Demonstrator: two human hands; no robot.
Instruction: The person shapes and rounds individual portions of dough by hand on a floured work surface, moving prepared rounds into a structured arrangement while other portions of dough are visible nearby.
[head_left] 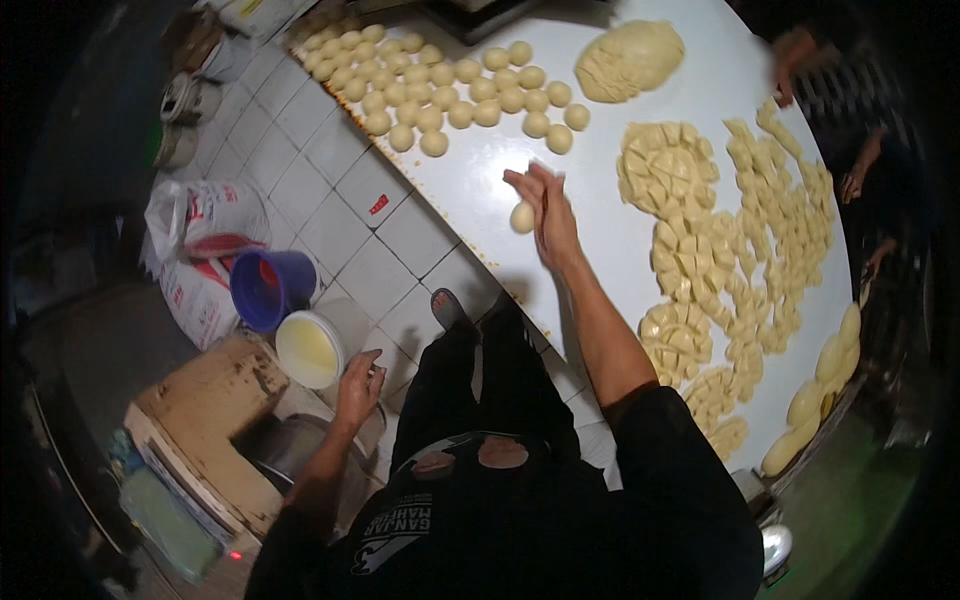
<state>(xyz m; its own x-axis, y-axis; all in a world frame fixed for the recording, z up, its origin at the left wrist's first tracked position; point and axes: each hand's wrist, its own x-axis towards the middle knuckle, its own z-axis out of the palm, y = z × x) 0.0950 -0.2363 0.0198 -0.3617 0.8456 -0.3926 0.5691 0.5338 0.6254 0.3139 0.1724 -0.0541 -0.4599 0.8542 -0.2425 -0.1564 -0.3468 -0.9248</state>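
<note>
My right hand rests on edge on the white table, its fingers stretched out. A smooth, pale dough ball lies against the palm side of that hand, not gripped. Away from the table, my left hand hangs low beside a white bucket with something pale yellow in it. Its fingers are loosely bent and apart, and I see nothing in them. Beyond my right hand, many round dough balls stand grouped at the table's far left.
A large dough lump and cut dough pieces cover the table's right side. Long dough rolls lie along its right edge. Other people's hands are there. A blue bucket, sacks and a cardboard box stand left.
</note>
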